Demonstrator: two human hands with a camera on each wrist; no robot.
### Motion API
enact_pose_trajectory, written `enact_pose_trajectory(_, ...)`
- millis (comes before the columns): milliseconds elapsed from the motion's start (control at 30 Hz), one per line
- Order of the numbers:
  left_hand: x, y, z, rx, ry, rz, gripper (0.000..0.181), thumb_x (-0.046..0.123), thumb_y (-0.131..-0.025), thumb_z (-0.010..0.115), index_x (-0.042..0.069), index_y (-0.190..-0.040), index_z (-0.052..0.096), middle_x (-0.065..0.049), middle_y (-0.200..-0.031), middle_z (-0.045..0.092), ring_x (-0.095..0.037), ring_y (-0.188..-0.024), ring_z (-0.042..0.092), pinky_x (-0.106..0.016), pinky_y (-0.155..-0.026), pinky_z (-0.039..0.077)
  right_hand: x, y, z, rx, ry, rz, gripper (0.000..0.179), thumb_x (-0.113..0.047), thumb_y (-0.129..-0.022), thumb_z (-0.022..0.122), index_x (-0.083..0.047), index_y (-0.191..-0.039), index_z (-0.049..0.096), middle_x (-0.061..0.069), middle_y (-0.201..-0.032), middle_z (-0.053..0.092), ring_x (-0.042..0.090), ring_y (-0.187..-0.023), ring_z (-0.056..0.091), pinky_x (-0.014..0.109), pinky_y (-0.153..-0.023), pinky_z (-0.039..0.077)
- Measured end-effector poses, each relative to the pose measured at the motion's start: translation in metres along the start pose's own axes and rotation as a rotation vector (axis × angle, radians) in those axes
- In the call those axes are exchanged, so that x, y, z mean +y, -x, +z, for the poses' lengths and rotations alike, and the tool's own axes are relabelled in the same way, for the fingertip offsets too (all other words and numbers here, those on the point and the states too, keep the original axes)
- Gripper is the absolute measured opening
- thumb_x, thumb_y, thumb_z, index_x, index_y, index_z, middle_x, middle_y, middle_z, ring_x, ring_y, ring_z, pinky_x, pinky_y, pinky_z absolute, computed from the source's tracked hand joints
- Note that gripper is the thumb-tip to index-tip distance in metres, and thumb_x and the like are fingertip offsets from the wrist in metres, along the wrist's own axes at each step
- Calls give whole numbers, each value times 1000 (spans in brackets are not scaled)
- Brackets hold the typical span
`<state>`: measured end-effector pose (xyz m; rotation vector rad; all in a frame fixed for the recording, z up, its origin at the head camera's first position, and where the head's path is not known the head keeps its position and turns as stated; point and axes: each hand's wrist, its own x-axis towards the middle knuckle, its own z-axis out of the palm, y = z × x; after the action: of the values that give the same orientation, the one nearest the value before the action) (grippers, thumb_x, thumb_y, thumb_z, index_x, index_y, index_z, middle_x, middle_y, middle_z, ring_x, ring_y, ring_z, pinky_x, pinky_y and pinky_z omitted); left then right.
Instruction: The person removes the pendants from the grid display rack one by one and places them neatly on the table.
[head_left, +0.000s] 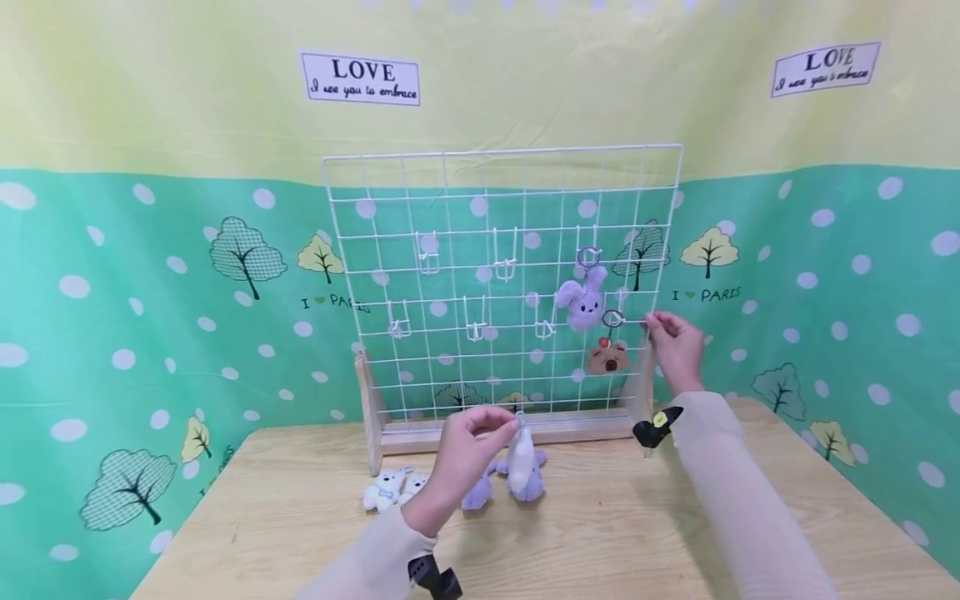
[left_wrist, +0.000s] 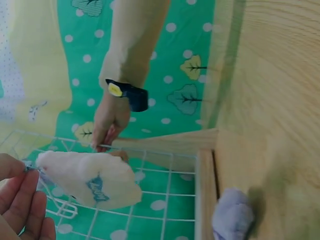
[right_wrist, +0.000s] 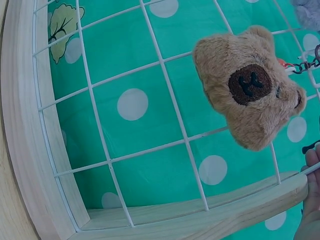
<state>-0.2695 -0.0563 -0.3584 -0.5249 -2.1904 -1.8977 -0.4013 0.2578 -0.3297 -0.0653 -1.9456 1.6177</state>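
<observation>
My left hand [head_left: 468,446] pinches the top of a white plush keychain [head_left: 520,465] between thumb and fingertips. The plush hangs in front of the lower part of the white wire grid rack [head_left: 502,151], and blue marking [left_wrist: 97,189] shows on it in the left wrist view. At the rack's right side, my right hand [head_left: 678,350] grips the edge wire. Close to that hand, a brown bear plush [right_wrist: 245,82] hangs by a ring and chain. A purple bunny plush [head_left: 583,304] hangs above the bear from another hook.
Several bare white hooks [head_left: 506,267] sit on the grid. The rack stands on wooden feet [head_left: 370,417] on a wooden table [head_left: 585,542]. Purple plushes [head_left: 476,493] and small white plushes [head_left: 385,490] lie before it. A patterned cloth [head_left: 112,350] hangs behind.
</observation>
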Motion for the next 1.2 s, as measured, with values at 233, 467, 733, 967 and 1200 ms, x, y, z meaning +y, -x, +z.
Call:
enact_pose_trajectory(233, -17, 17, -8, -19, -66, -10, 11, 16, -83, 72, 6, -88, 71, -5, -87, 70, -12, -82, 61, -25, -75, 50, -3, 2, -2, -7, 13, -2, 44, -35, -92, 57, -3, -120, 60, 6, -114, 67, 4, -96, 62, 22, -88, 49)
enact_pose_trajectory(467, -27, 39, -17, -55, -91, -32, 11, 14, -82, 71, 5, -86, 70, -4, -84, 69, -10, -80, 60, -24, -77, 48, 0, 1, -1, 4, 6, -18, 42, -34, -92, 58, -1, -119, 60, 3, -109, 68, 4, -94, 62, 19, -86, 49)
enact_pose_trajectory(733, -43, 58, -17, -126, -105, -15, 8, 11, -82, 70, 3, -85, 69, -6, -81, 69, -5, -74, 59, -23, -72, 50, 1, 0, -2, 6, 0, -13, 43, -35, -91, 58, -2, -119, 60, 0, -108, 69, 2, -93, 62, 17, -84, 50)
enact_pose_trajectory(967, -60, 60, -9, -174, -90, 9, 6, 6, -82, 69, 2, -86, 69, -10, -84, 69, -3, -73, 60, -22, -72, 51, -1, 3, -4, 5, 16, 11, 44, -37, -92, 57, -3, -121, 60, 7, -115, 66, 5, -97, 61, 21, -88, 49)
enact_pose_trajectory(1200, -67, 54, 3, -188, -88, -37, 6, 5, -83, 68, 1, -88, 68, -9, -86, 69, -4, -74, 60, -20, -72, 50, -1, 3, -3, 6, 18, -1, 42, -35, -92, 57, -3, -120, 60, 6, -114, 67, 7, -98, 62, 23, -89, 49)
